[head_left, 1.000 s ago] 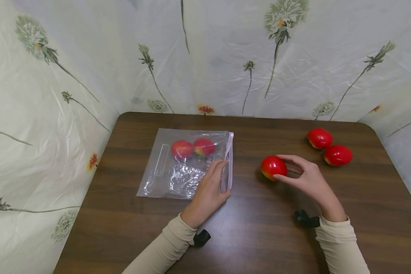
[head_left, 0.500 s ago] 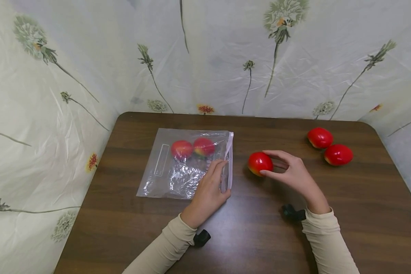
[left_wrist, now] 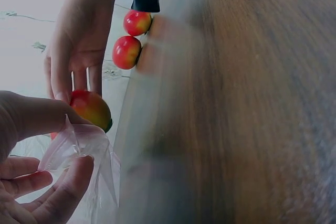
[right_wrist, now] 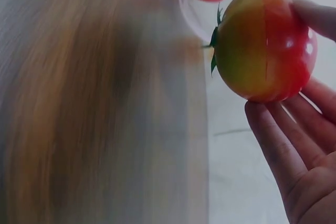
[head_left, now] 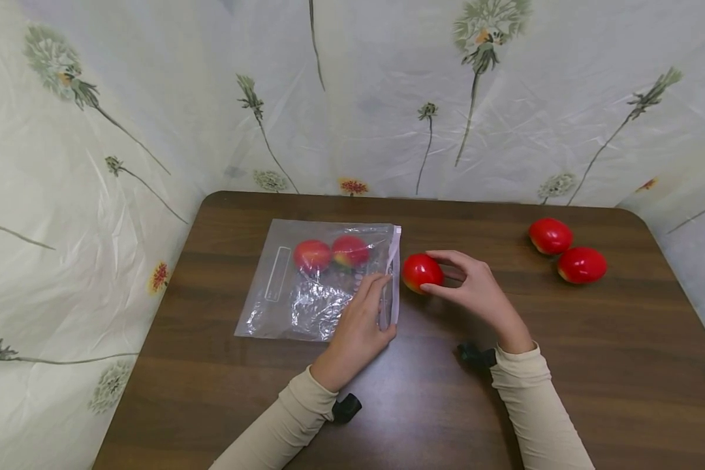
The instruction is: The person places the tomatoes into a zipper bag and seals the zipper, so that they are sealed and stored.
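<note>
In the head view my right hand (head_left: pixel 476 287) pinches a shiny red tomato (head_left: pixel 421 273) between thumb and fingers, just right of the bag's mouth. The right wrist view shows this tomato (right_wrist: pixel 262 45) with yellow-green around its leafy stem end. A clear zip-lock bag (head_left: pixel 264 307) lies flat, its mouth facing right. Two tomatoes (head_left: pixel 312 255) are inside it, side by side near the far edge. My left hand (head_left: pixel 355 323) grips the bag at its mouth. Seen from the left wrist, its thumb and fingers spread the bag's plastic (left_wrist: pixel 102 182) apart.
Two more tomatoes, one (head_left: pixel 550 235) behind the other (head_left: pixel 582 265), sit close together at the back right of the brown wooden table (head_left: pixel 623 365). A flower-printed sheet (head_left: pixel 376 130) hangs behind the table. Each wrist wears a dark camera (head_left: pixel 346 408).
My right hand has carried the tomato leftward, from the middle right of the table to beside the bag's mouth. The left hand and the bag have stayed put.
</note>
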Demonstrator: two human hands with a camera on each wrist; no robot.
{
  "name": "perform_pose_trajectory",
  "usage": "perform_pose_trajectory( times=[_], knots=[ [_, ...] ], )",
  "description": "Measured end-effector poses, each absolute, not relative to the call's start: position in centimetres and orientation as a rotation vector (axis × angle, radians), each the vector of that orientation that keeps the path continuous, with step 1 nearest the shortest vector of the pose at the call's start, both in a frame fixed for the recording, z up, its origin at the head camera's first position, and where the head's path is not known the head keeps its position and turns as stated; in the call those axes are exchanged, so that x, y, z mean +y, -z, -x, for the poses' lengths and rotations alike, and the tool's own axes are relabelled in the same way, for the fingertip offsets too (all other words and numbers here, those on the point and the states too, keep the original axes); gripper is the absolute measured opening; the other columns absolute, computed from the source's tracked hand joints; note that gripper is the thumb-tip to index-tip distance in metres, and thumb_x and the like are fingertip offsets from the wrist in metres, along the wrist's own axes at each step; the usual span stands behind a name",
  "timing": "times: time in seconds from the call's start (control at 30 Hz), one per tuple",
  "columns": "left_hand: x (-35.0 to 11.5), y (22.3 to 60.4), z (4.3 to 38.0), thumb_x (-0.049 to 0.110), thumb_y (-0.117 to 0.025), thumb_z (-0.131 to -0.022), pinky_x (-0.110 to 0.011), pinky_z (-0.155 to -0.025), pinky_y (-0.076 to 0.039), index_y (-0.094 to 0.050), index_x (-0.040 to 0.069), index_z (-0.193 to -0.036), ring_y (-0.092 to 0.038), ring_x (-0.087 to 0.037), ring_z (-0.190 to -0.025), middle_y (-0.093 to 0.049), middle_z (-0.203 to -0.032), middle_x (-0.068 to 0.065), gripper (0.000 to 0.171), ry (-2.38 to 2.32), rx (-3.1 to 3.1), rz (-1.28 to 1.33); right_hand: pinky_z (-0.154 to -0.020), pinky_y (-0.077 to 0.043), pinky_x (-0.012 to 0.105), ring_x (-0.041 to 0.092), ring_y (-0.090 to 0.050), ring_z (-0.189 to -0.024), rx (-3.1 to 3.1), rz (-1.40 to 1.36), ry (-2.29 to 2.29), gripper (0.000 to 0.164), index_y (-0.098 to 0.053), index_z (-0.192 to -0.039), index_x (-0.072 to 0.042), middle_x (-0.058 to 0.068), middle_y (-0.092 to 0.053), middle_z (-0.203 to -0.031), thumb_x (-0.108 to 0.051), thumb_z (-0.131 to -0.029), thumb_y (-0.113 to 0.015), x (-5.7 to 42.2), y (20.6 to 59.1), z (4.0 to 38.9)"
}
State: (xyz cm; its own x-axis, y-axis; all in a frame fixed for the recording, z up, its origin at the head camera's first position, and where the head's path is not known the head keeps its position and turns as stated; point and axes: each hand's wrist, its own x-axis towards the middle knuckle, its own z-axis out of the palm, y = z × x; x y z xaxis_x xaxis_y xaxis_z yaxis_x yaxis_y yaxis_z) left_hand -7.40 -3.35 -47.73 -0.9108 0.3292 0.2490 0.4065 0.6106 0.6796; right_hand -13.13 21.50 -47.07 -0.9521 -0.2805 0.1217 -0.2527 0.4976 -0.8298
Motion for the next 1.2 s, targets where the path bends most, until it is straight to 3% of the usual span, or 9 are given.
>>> perform_pose_trajectory(
  times=[0.3, 1.2],
  knots=[
    [-3.3, 47.8, 7.4, 0.007, -0.088, -0.076, -0.024, -0.081, -0.060, -0.047, 0.006, -0.148, -0.070, -0.020, -0.098, -0.050, -0.145, -0.007, 0.083, 1.179, -2.761, 0.618, -0.101, -0.054, 0.051, 0.039, -0.064, -0.126, 2.635, 0.433, 1.503, 0.062, -0.062, -0.141, -0.009, 0.016, -0.063, -0.141, -0.017, -0.084, -0.086, 19.5, 47.5, 14.4],
    [-3.5, 47.6, 7.3, 0.009, -0.088, -0.077, -0.026, -0.088, -0.059, -0.044, 0.009, -0.149, -0.061, -0.018, -0.110, -0.047, -0.148, -0.004, 0.085, 1.182, -2.797, 0.614, -0.102, -0.053, 0.050, 0.042, -0.065, -0.126, 2.591, 0.445, 1.448, 0.062, -0.059, -0.139, 0.002, 0.024, -0.062, -0.139, -0.016, -0.085, -0.085, 15.9, 49.1, 16.4]
  ],
)
